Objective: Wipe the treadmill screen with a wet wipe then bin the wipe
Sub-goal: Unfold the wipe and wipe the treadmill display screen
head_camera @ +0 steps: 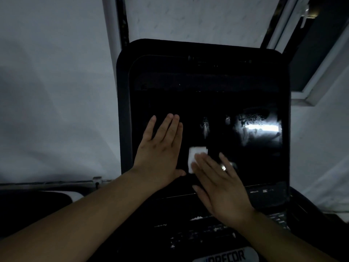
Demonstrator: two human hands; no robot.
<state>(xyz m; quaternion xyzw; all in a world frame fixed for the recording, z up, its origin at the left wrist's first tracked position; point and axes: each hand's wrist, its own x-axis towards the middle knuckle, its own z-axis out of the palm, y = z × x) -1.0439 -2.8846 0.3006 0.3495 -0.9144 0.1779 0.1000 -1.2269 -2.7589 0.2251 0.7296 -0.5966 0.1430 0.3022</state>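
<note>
Nearest me, at six o'clock, a pale badge [224, 259] with partly cut-off lettering sits on the dark console, with faint rows of buttons [200, 233] just above it. From there I see my two forearms reaching up onto the treadmill screen [204, 103], a large black glossy panel filling the middle of the view.

My right hand [221, 186], at about five o'clock from screen centre, lies flat with its fingers straight and slightly blurred, pressing the wet wipe [194, 157] against the glass. The wipe is a small white folded square; only its upper left part shows beyond my fingertips. My left hand [160, 148], at about eight o'clock, rests flat on the screen with its fingers straight and close together, apart from the wipe.

I judge the wipe light, soft and limp, damp enough to cling and slide. It is best driven under flat fingers, then pinched at an exposed corner for binning. The glass looks smooth and wants even, gentle pressure.

Farther, at three o'clock, streaky smears [251, 129] catch a bright reflection. Beyond lie a pale wall [56, 72] and a window frame [319, 76]. No bin is visible.
</note>
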